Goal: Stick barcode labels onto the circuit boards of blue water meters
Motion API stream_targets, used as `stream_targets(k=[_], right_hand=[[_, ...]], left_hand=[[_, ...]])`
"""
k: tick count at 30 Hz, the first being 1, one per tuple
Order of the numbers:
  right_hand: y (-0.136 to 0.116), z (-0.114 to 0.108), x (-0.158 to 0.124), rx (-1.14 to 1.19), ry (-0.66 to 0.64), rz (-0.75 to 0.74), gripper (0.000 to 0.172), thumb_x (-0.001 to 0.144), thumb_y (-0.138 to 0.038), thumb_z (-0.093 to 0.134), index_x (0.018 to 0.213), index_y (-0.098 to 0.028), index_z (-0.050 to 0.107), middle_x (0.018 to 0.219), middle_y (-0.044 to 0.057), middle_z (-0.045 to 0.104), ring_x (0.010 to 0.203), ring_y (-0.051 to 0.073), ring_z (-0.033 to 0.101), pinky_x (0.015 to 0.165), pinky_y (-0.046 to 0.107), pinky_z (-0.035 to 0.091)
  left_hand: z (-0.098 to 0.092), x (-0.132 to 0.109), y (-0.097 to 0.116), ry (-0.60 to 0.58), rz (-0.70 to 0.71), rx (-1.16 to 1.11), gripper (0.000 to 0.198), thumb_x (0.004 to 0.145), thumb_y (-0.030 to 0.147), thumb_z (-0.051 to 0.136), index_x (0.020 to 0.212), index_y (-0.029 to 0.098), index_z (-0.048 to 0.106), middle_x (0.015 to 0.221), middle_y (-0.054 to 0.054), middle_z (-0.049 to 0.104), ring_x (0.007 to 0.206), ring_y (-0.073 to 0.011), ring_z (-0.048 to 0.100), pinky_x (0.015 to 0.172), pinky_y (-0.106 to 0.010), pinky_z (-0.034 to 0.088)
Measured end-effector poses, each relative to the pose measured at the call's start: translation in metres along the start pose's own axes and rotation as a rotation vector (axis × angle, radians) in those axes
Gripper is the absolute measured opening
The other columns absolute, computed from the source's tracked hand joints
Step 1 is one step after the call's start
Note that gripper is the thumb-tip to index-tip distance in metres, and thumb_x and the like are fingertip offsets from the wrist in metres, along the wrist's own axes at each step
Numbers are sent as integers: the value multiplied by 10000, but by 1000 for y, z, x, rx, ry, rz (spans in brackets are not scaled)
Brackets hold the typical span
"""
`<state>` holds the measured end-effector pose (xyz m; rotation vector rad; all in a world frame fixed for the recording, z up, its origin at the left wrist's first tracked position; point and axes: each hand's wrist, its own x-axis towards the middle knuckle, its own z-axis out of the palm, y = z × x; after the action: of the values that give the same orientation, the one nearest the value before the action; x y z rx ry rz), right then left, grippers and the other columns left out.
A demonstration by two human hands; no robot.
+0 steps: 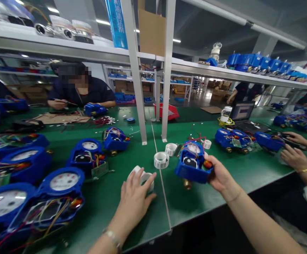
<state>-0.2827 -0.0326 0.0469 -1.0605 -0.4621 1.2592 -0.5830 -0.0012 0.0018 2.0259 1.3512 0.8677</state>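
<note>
The meter (191, 171) is at the right of the table seam, its dial up and wires bare; whether it touches the table (145, 229) I cannot tell. The right hand (220, 174) grasps its right side. The left hand (133, 197) spreads its fingers over white rolls (134, 170); whether it grips one is unclear. More rolls (161, 163) lie between the hands. Other open meters (65, 180) crowd the left. At right, a co-worker's hands (296, 158) work near a laptop (243, 111). Another person (100, 91) sits across.
</note>
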Motion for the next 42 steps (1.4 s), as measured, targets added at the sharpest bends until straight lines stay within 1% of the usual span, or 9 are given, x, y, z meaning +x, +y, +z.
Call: stream_targets(k=[3,10,14,19,25,30,33,37,42], right_hand=[[41,4,-30,55,-93,99,378,688,-295,766,1036,-200,655,865,28,764,748,206,726,682,326,587],[85,43,-28,75,-285,211,657,575,-274,800,1194,-169,606,842,40,767,712,193,713,614,264,536],[98,74,-7,45,-349,263,628,593,-288,789,1188,-185,615,865,31,766,695,176,703,592,251,530],[109,92,10,-8,-409,283,581,618,-338,786,1162,-207,627,864,11,761,740,173,706,638,252,545],[106,87,14,-134,-445,247,616,718,-517,771,1240,-230,616,1060,52,745,893,228,714,736,341,568],[100,60,-6,-281,-235,-36,632,806,-565,704,1336,-268,529,1266,83,644,1121,262,622,963,437,496],[91,55,-39,-441,-155,-433,580,779,-359,793,1292,-312,529,1395,50,540,1312,260,471,1166,441,295],[78,87,-77,-948,-530,-1090,744,788,-212,764,1413,-325,376,1454,80,504,1340,285,454,1126,486,366],[76,152,-69,-1412,-808,-1129,683,766,-175,738,1373,-152,426,1474,216,470,1342,387,427,1102,596,369]], left_hand=[[9,30,-17,41,20,148,324,883,269,657,1204,222,650,1509,-106,440,1499,-374,131,1147,-725,-70],[-34,72,-41,169,13,109,343,898,342,649,1200,181,632,1495,-102,464,1482,-333,226,1191,-662,48],[-48,33,-35,306,-108,-135,408,909,419,612,1248,194,592,1435,-115,509,1375,-321,416,1165,-618,258],[-42,-38,-26,507,-367,-583,482,917,615,437,1218,249,525,1258,-93,592,1152,-298,618,998,-525,518],[-43,-56,-17,309,-469,-926,529,888,625,503,1304,300,535,1376,-94,579,1236,-336,574,939,-505,571],[-48,-56,-22,155,-451,-1043,639,785,450,737,1375,375,504,1510,-25,479,1342,-294,486,962,-345,565],[-53,-59,-25,135,-452,-1059,769,693,310,834,1377,409,498,1520,-1,469,1357,-282,466,929,-280,566],[-57,-63,-22,173,-447,-1084,703,749,299,780,1381,408,491,1506,-5,486,1332,-279,489,903,-279,574],[-66,-67,-3,226,-392,-1117,661,792,350,725,1397,394,463,1522,-14,466,1353,-298,464,935,-324,557]])
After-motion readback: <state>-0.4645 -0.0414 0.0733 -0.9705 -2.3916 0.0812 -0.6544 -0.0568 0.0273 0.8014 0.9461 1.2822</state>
